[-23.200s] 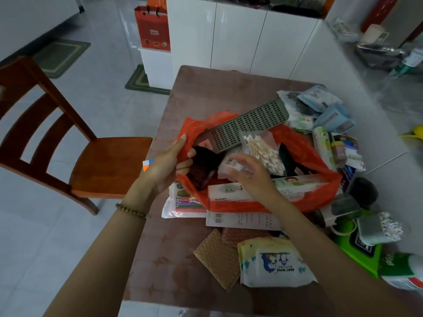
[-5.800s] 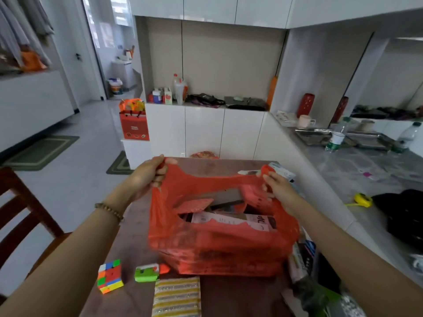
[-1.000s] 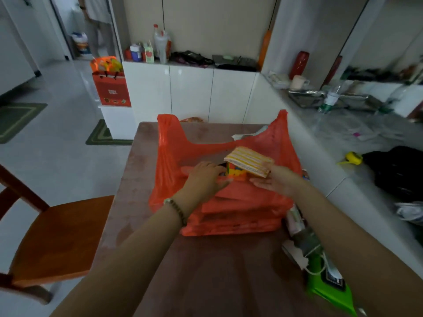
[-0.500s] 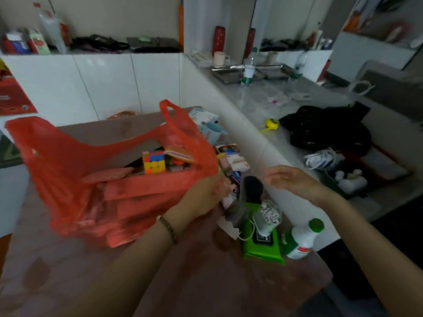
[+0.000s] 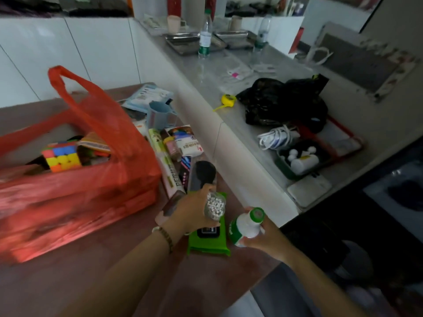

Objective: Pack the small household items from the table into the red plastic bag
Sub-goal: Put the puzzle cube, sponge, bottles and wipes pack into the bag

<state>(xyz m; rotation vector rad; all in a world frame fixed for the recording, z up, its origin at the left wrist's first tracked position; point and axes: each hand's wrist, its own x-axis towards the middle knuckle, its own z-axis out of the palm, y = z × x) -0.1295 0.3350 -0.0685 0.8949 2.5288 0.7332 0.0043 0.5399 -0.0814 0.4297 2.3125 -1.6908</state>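
Left hand [image 5: 193, 210] curled around a clear tub of cotton swabs [image 5: 214, 205], fingers wrapped over its side, white tips showing at the open face; the tub sits on or just above a green wipes pack [image 5: 208, 239] lying flat on the counter [image 5: 142, 271] — contact underneath cannot be made out. Right hand [image 5: 263, 234] closed round the body of a white bottle with a green cap [image 5: 248, 223], cap pointing up and away from the wrist, bottle tilted; whether it is clear of the counter edge is hard to tell. Hands just beside each other, the left the nearer to the bag. Beyond the left hand's knuckles: a black brush-like item [image 5: 203, 173], a long narrow box [image 5: 169, 172] running away from the hand, small jars and packets, a blue mug [image 5: 160, 115], blue pouches further out — labels unreadable. The red plastic bag [image 5: 75, 186] stands well to the left of both hands, mouth open upward, one handle loop raised; a colour cube [image 5: 61, 157] and a striped sponge edge show at the top, the rest of its contents hidden by the red film. Judgement: the coming move is a leftward carry, tub first, up over the near bag wall and down into the mouth; the bottle has further to travel and its long axis may need laying flat to fit. Bag's left part blurred and cut off by the frame.
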